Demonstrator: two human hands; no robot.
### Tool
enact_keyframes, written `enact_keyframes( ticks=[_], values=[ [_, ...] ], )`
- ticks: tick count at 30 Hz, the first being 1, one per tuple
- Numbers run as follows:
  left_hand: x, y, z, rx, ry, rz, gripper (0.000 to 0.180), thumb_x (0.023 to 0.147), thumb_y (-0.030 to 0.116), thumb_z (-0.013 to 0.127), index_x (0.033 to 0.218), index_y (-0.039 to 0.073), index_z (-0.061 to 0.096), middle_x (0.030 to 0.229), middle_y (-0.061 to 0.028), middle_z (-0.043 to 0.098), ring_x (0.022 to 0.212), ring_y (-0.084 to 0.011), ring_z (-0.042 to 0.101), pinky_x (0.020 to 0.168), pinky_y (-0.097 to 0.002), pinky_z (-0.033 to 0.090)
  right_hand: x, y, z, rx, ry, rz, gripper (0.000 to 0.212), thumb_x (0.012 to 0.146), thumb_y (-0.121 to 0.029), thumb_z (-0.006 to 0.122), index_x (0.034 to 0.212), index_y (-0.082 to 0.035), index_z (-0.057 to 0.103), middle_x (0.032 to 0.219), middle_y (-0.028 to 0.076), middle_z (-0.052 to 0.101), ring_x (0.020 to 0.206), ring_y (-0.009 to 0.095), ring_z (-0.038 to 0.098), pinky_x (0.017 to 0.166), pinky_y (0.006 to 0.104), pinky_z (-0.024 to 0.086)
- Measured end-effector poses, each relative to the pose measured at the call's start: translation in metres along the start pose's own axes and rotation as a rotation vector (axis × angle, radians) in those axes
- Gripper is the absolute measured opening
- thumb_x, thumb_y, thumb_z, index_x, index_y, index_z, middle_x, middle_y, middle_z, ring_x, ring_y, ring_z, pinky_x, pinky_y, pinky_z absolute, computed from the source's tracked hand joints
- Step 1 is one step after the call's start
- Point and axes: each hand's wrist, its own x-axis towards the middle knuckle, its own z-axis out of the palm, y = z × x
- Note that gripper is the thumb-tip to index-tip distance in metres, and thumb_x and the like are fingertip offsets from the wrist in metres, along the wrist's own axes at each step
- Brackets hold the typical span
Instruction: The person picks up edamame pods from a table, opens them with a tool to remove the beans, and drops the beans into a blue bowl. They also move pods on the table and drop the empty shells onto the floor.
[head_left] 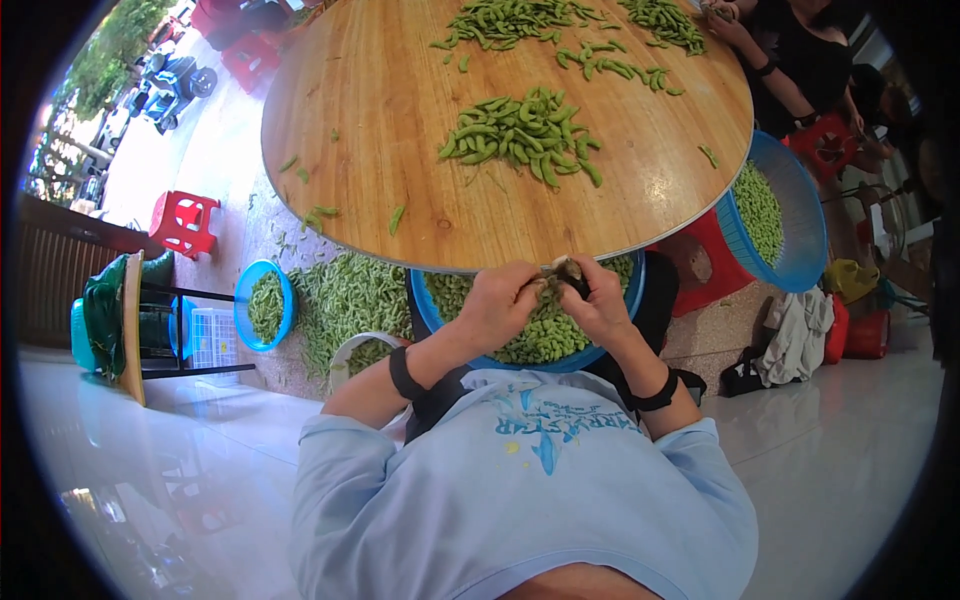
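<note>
My left hand (500, 308) and my right hand (600, 305) meet fingertip to fingertip at the near edge of the round wooden table (380, 150). Pinched between them is a small greenish bean pod (544, 284), mostly covered by the fingers. Something dark shows at the right fingertips and is too small to name. Right below the hands, a blue basin (420, 295) holds shelled green beans (545, 340). A pile of green bean pods (525, 135) lies on the table in front of me.
More pod heaps (515, 22) lie farther back, near another person's hand (728, 28). A blue basket (800, 215) of beans stands right, beside a red stool (705, 265). Left on the floor are a pod heap (350, 295), a blue basin (290, 310) and a red stool (185, 222).
</note>
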Motion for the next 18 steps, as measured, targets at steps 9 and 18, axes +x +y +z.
enact_keyframes(
  ticks=[9,18],
  values=[
    [-0.001,0.0,-0.004,-0.32,0.083,-0.11,0.018,0.086,0.003,0.058,0.103,-0.003,0.057,0.084,-0.0075,0.064,0.077,-0.0124,0.061,0.07,-0.028,0.049,0.0,-0.006,0.004,0.488,-0.005,0.239,0.02,0.079,0.0,0.061,0.098,-0.002,0.055,0.067,-0.001,0.051,0.05,0.006,0.045,0.044,0.0215,0.036],
    [-0.003,-0.01,-0.014,-0.771,-0.225,-0.112,0.03,0.082,-0.003,0.064,0.112,-0.001,0.06,0.103,-0.0047,0.059,0.095,-0.0106,0.056,0.08,-0.0244,0.045,0.0,-0.017,-0.003,0.861,-0.08,0.43,0.015,0.08,-0.005,0.057,0.094,-0.001,0.054,0.066,0.004,0.054,0.044,0.008,0.044,0.038,0.0209,0.032]
  ],
)
